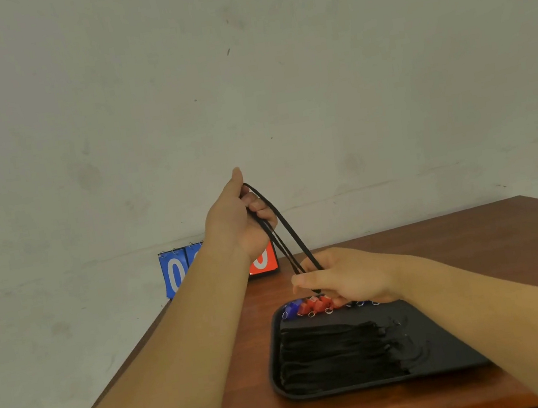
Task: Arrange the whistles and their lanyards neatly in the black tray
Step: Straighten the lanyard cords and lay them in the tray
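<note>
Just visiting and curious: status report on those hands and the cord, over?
Left hand raised, gripping long black lanyard cord; right hand pinching its lower end. Cord stretched above far edge of shallow black tray. Nothing blocking.

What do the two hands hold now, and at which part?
Both hold one black lanyard, stretched between them: the left hand grips its upper loop, the right hand pinches its lower end above the black tray.

Black tray (446, 345), black lanyards (333, 353), red and seemingly blue whistles (314, 304).
</note>
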The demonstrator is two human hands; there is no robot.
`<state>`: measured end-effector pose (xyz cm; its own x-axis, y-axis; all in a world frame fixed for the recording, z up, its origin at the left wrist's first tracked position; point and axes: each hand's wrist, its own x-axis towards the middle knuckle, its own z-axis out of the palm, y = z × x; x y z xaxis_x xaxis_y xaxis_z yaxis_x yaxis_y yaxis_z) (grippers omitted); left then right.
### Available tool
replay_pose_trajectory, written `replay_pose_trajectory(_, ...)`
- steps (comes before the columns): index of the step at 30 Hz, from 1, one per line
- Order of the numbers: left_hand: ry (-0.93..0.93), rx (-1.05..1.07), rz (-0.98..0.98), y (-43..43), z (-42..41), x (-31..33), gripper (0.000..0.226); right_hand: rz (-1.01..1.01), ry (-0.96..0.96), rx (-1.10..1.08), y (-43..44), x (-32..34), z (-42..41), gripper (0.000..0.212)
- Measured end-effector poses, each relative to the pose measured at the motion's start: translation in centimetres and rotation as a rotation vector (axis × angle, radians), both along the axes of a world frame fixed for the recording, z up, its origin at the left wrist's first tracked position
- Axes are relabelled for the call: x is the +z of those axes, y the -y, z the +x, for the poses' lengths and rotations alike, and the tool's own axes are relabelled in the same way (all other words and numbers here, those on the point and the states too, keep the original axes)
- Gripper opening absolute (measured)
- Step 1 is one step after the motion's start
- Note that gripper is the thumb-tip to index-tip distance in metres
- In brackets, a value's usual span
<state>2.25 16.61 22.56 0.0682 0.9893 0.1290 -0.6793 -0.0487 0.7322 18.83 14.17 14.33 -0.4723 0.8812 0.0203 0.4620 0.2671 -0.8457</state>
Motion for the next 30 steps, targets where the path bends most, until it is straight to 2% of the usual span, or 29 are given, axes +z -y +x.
replay_pose_trajectory(6, 0.024, 0.108, -0.048, -1.5, -1.2, -1.7, 0.035, -0.042, 0.044, -0.052, -0.5, -0.1, 0.7, 0.031)
replay_pose_trajectory(8, -0.017, 0.153, -0.112, -2.3, -2.0, -3.3, 0.03, -0.057, 0.016, -0.049, -1.1, -0.5, 1.6, 0.025)
replay_pose_trajectory(9, -0.069, 0.171, -0.145, -2.7, -2.5, -4.3, 0.029, -0.07, -0.015, -0.034, -1.6, -0.6, 2.0, 0.031)
replay_pose_trajectory(12, -0.425, 0.247, -0.194, -4.1, -3.8, -7.8, 0.029, -0.106, -0.027, -0.032, -3.0, -1.2, 3.2, 0.042)
replay_pose_trajectory(14, -0.685, 0.349, -0.172, -4.9, -4.4, -10.2, 0.025, -0.124, 0.022, -0.033, -4.0, -1.7, 3.8, 0.047)
replay_pose_trajectory(16, -0.87, 0.416, -0.127, -5.3, -4.8, -12.0, 0.023, -0.157, 0.065, -0.042, -4.8, -2.5, 4.1, 0.051)
replay_pose_trajectory(19, -1.076, 0.389, -0.081, -6.0, -5.1, -14.0, 0.02, -0.222, 0.059, -0.134, -6.4, -3.8, 4.3, 0.054)
replay_pose_trajectory(22, -1.313, 0.337, -0.03, -7.2, -5.3, -15.8, 0.019, 0.024, 0.417, -0.171, -7.6, -5.1, 4.2, 0.042)
replay_pose_trajectory(24, -1.439, 0.33, 0.012, -8.2, -5.4, -16.9, 0.02, 0.133, 0.584, -0.193, -8.5, -6.1, 3.9, 0.035)
replay_pose_trajectory(30, -1.649, 0.279, 0.075, -10.1, -5.4, -19.2, 0.016, 0.223, 0.708, -0.209, -10.4, -8.6, 4.0, 0.046)
